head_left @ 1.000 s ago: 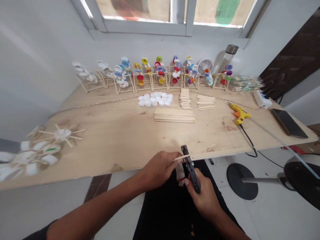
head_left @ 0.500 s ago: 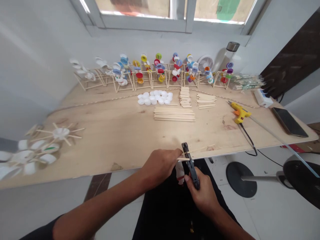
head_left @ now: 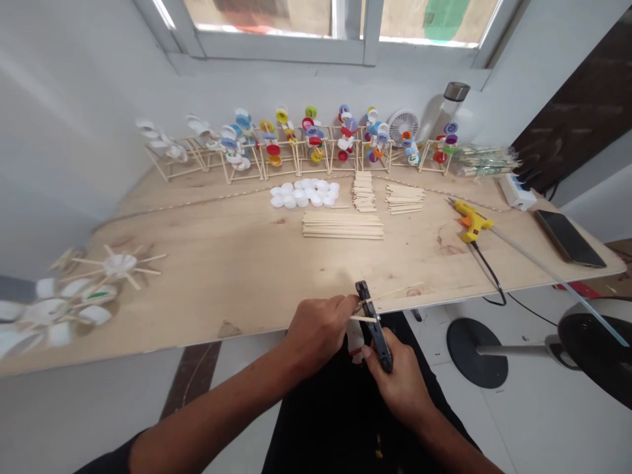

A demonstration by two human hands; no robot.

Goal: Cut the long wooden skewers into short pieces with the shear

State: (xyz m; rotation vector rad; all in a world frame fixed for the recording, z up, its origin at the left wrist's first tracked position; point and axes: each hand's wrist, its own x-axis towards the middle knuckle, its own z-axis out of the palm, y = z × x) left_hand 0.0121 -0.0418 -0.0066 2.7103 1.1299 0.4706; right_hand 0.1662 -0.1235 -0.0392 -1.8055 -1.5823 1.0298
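My left hand (head_left: 318,330) is closed at the table's front edge, pinching thin wooden sticks. One long wooden stick (head_left: 397,292) runs from the fingers to the right, across the head of dark pliers (head_left: 378,339). Just below it, a short wooden stick (head_left: 364,318) points toward the same tool. Around the handles of the pliers my right hand (head_left: 402,382) is wrapped, above my lap. Whether the jaws press on the long stick I cannot tell. Beyond the hands lie a bundle of long sticks (head_left: 342,226) and white bottle caps (head_left: 304,193).
Shorter sticks (head_left: 364,191) lie beside the caps. A yellow glue gun (head_left: 473,220) and a phone (head_left: 569,238) are at right. Stick frames with coloured caps (head_left: 313,141) line the wall. Cap-and-stick wheels (head_left: 120,265) sit at left. A black stand base (head_left: 476,353) is on the floor.
The view has shifted slightly. My left forearm has swung a little to the right. Both hands keep their grip on the sticks and the pliers.
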